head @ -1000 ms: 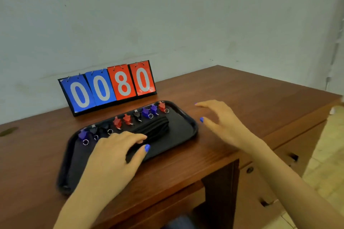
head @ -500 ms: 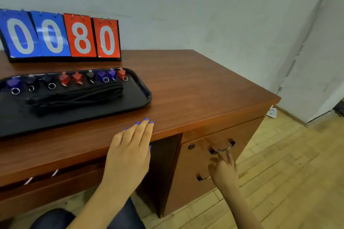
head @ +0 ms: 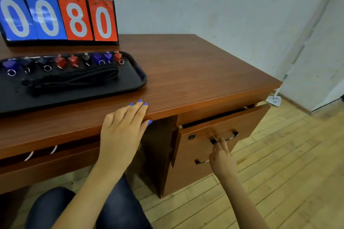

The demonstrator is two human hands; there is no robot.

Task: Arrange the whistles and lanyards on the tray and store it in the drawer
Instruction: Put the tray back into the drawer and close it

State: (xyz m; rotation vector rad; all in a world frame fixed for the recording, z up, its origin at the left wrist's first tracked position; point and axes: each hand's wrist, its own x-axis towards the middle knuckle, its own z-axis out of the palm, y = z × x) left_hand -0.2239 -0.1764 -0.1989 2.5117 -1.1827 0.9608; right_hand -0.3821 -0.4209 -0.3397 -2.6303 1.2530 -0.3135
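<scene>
- The fingers (head: 220,142) of my right hand (head: 222,158) are curled onto the metal handle (head: 226,137) of the top drawer (head: 223,128), hooked over it near its left end.
- That drawer stands slightly out from the table (head: 186,72), a dark gap showing along its top edge; a round lock (head: 191,137) sits at 9 o'clock from the handle.
- A second handle (head: 200,161), on the drawer below, lies at 9 o'clock from my right hand.
- My left hand (head: 121,132) lies flat over the table's front edge, fingers straight and close together, holding nothing.
- The black tray (head: 135,80) rests on the table at 11 o'clock from my left hand, close to it but apart.
- On the tray a row of whistles (head: 74,60), purple, dark and red, runs along the far rim, several with small metal rings.
- The black lanyards (head: 74,80) lie bundled just in front of that row.
- Behind the tray, at 12 o'clock, a flip scoreboard (head: 59,18) reads 0080, two blue cards and two red.
- A wooden floor (head: 279,173) spreads under the drawers at 3 o'clock.
</scene>
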